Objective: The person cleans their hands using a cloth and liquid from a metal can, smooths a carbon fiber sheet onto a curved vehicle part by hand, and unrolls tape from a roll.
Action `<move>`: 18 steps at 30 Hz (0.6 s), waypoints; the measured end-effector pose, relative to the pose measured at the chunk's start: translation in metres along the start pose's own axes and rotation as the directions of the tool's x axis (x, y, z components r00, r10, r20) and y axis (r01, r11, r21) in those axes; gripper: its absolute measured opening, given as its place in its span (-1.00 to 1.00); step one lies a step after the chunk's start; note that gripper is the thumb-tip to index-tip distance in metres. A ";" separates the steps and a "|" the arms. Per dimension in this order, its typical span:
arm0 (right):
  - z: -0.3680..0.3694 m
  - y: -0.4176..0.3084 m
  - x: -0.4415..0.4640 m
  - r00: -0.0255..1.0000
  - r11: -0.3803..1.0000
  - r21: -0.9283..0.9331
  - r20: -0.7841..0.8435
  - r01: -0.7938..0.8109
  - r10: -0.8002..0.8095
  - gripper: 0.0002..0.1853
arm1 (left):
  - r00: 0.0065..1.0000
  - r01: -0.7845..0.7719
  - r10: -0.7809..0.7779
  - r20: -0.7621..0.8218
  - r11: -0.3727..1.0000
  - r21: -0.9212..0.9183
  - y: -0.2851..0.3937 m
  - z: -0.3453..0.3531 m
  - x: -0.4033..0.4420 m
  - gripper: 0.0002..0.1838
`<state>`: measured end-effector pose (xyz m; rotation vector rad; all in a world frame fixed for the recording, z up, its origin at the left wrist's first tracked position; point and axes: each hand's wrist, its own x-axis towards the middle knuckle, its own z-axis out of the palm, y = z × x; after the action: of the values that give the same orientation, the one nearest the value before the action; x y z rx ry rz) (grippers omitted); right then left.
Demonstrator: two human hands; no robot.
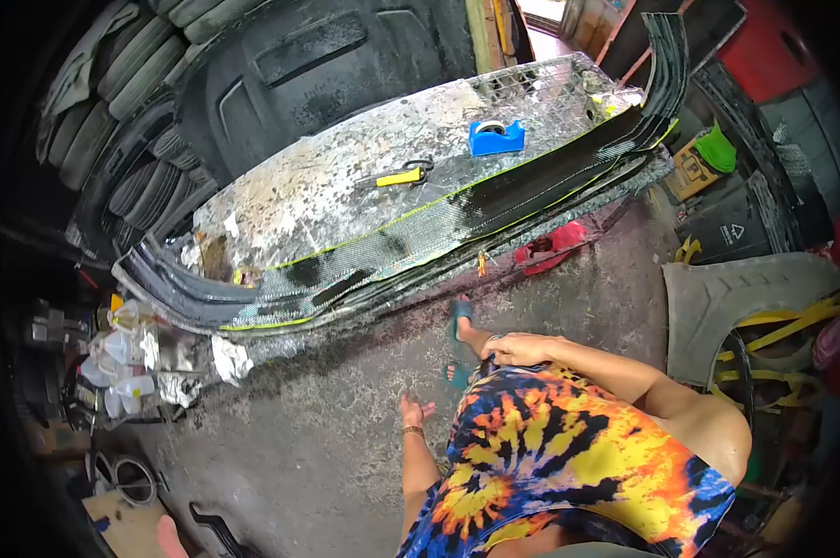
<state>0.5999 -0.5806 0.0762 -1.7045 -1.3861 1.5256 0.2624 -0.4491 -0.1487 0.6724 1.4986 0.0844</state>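
My left hand [415, 411] hangs low over the concrete floor, fingers apart and nothing in it. At my waist, my right hand [517, 350] is closed by the hem of the tie-dye shirt [541, 446]; what its fingers hold is hidden. Beyond both hands, a long dark woven-fibre part [420, 244] with yellow-green edging lies across the worktable [299, 181], its ends curving away. On the table behind it are a yellow-handled cutter [399, 178], scissors [422, 165] with dark handles and a blue tape dispenser [496, 139]. Neither hand touches these.
A large black panel [317, 70] stands behind the table. Plastic bottles [127, 372] and crumpled material [231, 360] are at left. At right are a grey fender-like panel [717, 298], yellow straps [792, 325] and a cardboard box [687, 172]. Red material [555, 246] hangs below the table edge.
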 end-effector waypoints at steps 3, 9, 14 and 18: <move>-0.024 -0.013 0.038 0.983 0.994 -0.063 0.170 0.088 -0.077 -0.65 | 0.989 -0.150 0.150 0.002 0.989 -0.008 0.026 -0.001 0.012 -0.09; -0.100 -0.069 0.096 0.972 0.958 -0.234 0.207 0.163 -0.114 -0.58 | 0.995 -0.099 0.103 -0.012 0.980 0.172 -0.031 -0.066 0.070 -0.29; -0.142 -0.077 0.142 0.946 0.983 -0.080 0.296 0.163 -0.133 -0.62 | 0.991 -0.046 0.058 -0.120 0.994 0.096 -0.008 -0.080 0.013 -0.64; -0.150 -0.076 0.168 0.915 0.966 -0.081 0.348 0.247 -0.205 -0.61 | 0.987 -0.054 0.059 -0.150 0.998 0.041 0.010 -0.080 -0.023 -0.69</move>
<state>0.6891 -0.3625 0.1061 -1.3286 -1.8162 1.6806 0.1893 -0.4229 -0.1176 0.7520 1.6298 0.1542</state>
